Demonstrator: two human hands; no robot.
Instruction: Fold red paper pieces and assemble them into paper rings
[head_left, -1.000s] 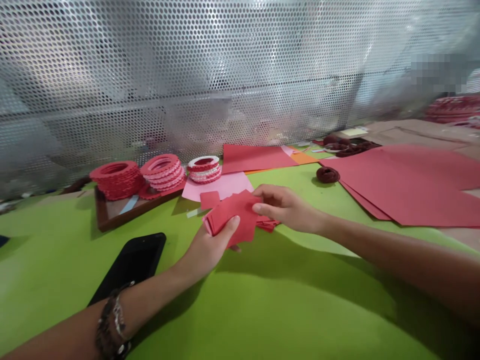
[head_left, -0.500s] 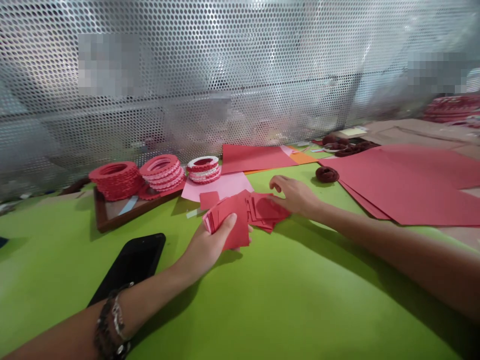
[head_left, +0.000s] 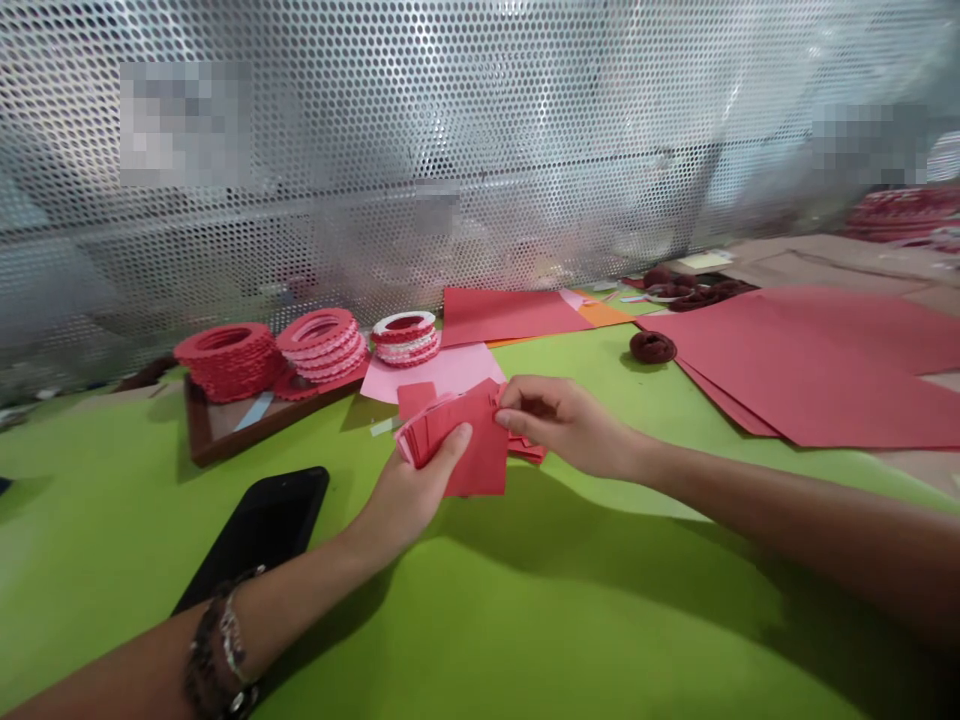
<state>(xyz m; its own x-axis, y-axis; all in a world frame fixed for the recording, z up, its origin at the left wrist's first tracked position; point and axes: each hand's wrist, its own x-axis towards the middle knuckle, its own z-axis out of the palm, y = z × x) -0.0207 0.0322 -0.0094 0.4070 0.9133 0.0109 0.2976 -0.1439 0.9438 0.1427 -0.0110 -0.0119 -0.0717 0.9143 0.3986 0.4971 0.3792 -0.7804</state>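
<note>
A fanned stack of red and pink paper squares rests in my left hand, thumb pressed on top. My right hand has thumb and forefinger pinched at the stack's upper right corner, on the edge of a red paper square. Partly hidden behind the stack, more red paper pieces lie on the green table. A single small red square lies just beyond my left hand, on the edge of a pink sheet.
Left of my hands stands a brown tray with stacked red and pink rings. A black phone lies by my left forearm. Large red sheets and a dark brown coil are at right. A perforated metal screen rises behind.
My right hand has moved left from the loose red pieces to the corner of the held stack, and its fingers have closed there. The left hand keeps its hold.
</note>
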